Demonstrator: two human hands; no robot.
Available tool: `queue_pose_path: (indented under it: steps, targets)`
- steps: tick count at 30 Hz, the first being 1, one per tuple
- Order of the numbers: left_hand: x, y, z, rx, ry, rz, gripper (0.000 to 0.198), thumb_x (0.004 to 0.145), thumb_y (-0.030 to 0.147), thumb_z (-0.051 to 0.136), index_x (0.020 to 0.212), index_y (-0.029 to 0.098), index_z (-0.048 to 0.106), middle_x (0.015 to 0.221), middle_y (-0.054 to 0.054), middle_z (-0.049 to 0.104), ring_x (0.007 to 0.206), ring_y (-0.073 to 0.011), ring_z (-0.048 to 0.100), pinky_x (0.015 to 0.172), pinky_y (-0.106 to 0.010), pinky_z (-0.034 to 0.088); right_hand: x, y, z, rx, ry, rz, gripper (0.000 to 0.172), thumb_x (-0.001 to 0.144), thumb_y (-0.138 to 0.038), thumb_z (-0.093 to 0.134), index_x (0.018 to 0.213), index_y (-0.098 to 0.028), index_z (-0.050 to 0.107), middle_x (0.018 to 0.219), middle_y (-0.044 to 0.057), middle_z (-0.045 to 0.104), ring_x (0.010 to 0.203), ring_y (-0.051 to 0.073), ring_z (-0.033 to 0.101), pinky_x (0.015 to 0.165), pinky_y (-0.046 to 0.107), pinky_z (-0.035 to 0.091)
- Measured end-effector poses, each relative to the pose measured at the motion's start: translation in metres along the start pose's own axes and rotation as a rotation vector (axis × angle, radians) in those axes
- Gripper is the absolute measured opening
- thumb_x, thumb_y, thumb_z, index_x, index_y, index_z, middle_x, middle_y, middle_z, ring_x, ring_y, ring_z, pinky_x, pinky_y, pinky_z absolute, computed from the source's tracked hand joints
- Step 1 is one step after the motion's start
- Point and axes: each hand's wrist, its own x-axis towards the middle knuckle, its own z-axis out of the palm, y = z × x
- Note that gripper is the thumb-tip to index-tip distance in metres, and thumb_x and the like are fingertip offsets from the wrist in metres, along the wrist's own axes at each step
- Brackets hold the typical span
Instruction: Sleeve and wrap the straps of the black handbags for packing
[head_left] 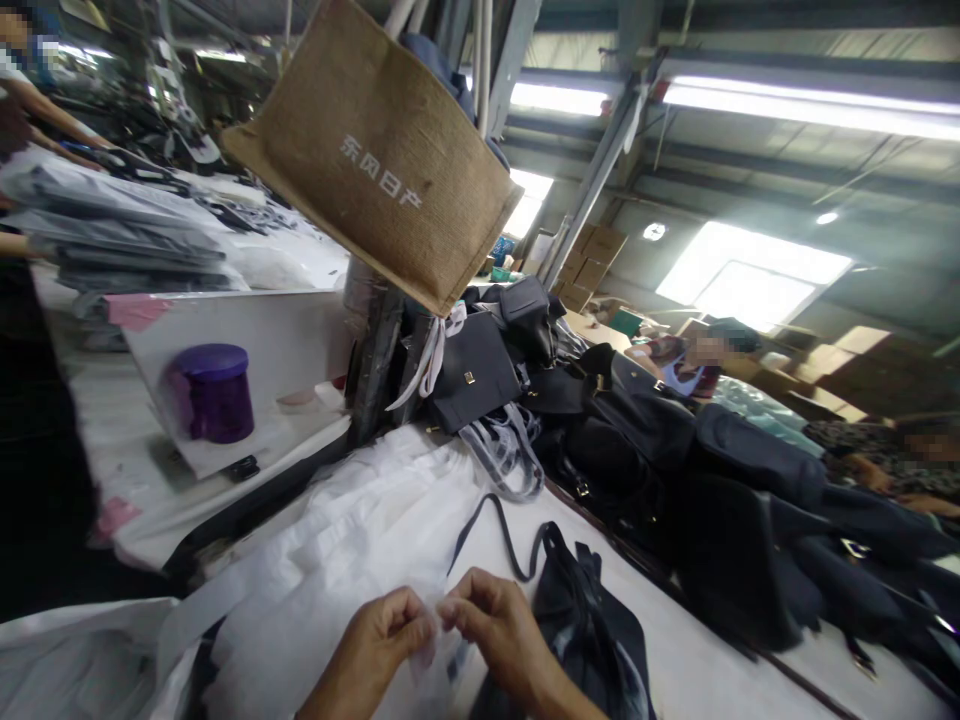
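Observation:
My left hand and my right hand are close together at the bottom centre, fingers pinched. Between them they hold the edge of a thin translucent plastic bag, which hangs down below the fingertips. To the left, a heap of white plastic bags spreads over the table. Just right of my right hand lies a black handbag with a long strap curling away from it. My right forearm partly covers this handbag.
A pile of black handbags runs along the right side. A brown fabric bag hangs above the table by a post. At left are a purple jar and stacked wrapped goods. Other people work at far left and right.

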Motion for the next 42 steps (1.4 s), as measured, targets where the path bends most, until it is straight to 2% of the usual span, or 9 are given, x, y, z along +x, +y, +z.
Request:
queue_pose_path:
  steps: [6, 11, 17, 22, 25, 30, 34, 39, 42]
  targets:
    - [0.000, -0.016, -0.007, -0.099, -0.052, -0.063, 0.041, 0.074, 0.053, 0.071, 0.072, 0.015, 0.059, 0.059, 0.000, 0.060, 0.055, -0.0129, 0.050, 0.057, -0.025, 0.035, 0.012, 0.011, -0.004, -0.048, -0.147, 0.080, 0.024, 0.082, -0.033, 0.064, 0.065, -0.016, 0.057, 0.058, -0.002, 0.057, 0.052, 0.010, 0.048, 0.051, 0.021, 0.034]
    - [-0.005, -0.010, -0.019, 0.048, 0.018, -0.077, 0.039, 0.081, 0.052, 0.063, 0.069, 0.016, 0.056, 0.059, 0.001, 0.057, 0.057, -0.0131, 0.047, 0.057, -0.024, 0.031, 0.048, 0.027, -0.035, -0.699, -0.002, -0.120, 0.016, 0.087, -0.012, 0.052, 0.091, -0.019, 0.067, 0.086, 0.003, 0.067, 0.077, 0.015, 0.062, 0.071, 0.024, 0.044]
    - [-0.007, 0.007, -0.013, 0.123, -0.025, -0.084, 0.027, 0.083, 0.039, 0.057, 0.068, 0.018, 0.053, 0.062, 0.002, 0.056, 0.063, -0.0145, 0.049, 0.063, -0.025, 0.036, 0.070, 0.042, -0.046, -1.132, -0.078, -0.308, 0.030, 0.085, -0.008, 0.056, 0.111, -0.023, 0.064, 0.108, 0.006, 0.061, 0.101, 0.020, 0.059, 0.083, 0.028, 0.045]
    - [-0.003, 0.003, -0.007, 0.292, -0.185, -0.145, 0.006, 0.075, 0.022, 0.053, 0.071, 0.019, 0.055, 0.075, 0.000, 0.063, 0.067, -0.0166, 0.058, 0.068, -0.026, 0.042, 0.075, 0.049, -0.046, -1.150, -0.143, -0.333, 0.040, 0.087, -0.012, 0.057, 0.122, -0.030, 0.058, 0.120, 0.005, 0.055, 0.101, 0.019, 0.059, 0.083, 0.027, 0.046]
    - [0.003, 0.000, -0.016, 0.512, -0.043, -0.078, 0.004, 0.075, 0.021, 0.052, 0.072, 0.021, 0.054, 0.097, -0.006, 0.069, 0.094, -0.0238, 0.063, 0.084, -0.031, 0.044, 0.076, 0.050, -0.046, -1.202, -0.169, -0.332, 0.041, 0.090, -0.016, 0.056, 0.127, -0.032, 0.054, 0.127, 0.005, 0.051, 0.103, 0.019, 0.059, 0.081, 0.026, 0.047]
    - [0.008, 0.003, -0.028, 0.552, 0.051, -0.029, 0.013, 0.075, 0.019, 0.051, 0.064, 0.022, 0.044, 0.146, -0.014, 0.047, 0.137, -0.0273, 0.038, 0.103, -0.036, 0.033, 0.080, 0.046, -0.047, -1.240, -0.161, -0.310, 0.020, 0.090, -0.020, 0.058, 0.110, -0.022, 0.061, 0.120, 0.009, 0.055, 0.101, 0.023, 0.058, 0.080, 0.031, 0.045]
    - [0.008, 0.001, -0.029, 0.413, 0.072, -0.045, 0.015, 0.075, 0.022, 0.055, 0.064, 0.022, 0.045, 0.139, -0.014, 0.053, 0.133, -0.0285, 0.042, 0.103, -0.037, 0.033, 0.078, 0.031, -0.053, -1.217, -0.192, -0.318, 0.004, 0.087, -0.021, 0.063, 0.089, -0.018, 0.062, 0.104, 0.009, 0.064, 0.104, 0.026, 0.056, 0.090, 0.037, 0.040]
    - [0.008, 0.002, -0.027, 0.294, 0.103, -0.011, 0.018, 0.079, 0.033, 0.061, 0.069, 0.018, 0.058, 0.133, -0.011, 0.057, 0.104, -0.0251, 0.059, 0.089, -0.033, 0.042, 0.049, -0.001, -0.061, -0.945, -0.249, -0.269, 0.008, 0.095, -0.025, 0.052, 0.101, -0.022, 0.056, 0.082, -0.002, 0.068, 0.073, 0.013, 0.061, 0.067, 0.021, 0.042]
    - [0.007, 0.007, -0.022, 0.232, 0.117, 0.006, 0.022, 0.078, 0.039, 0.064, 0.080, 0.018, 0.068, 0.113, -0.008, 0.066, 0.087, -0.0212, 0.061, 0.077, -0.030, 0.045, 0.030, -0.015, -0.063, -0.785, -0.239, -0.267, 0.007, 0.092, -0.025, 0.056, 0.098, -0.023, 0.060, 0.083, -0.003, 0.068, 0.075, 0.013, 0.061, 0.067, 0.020, 0.040]
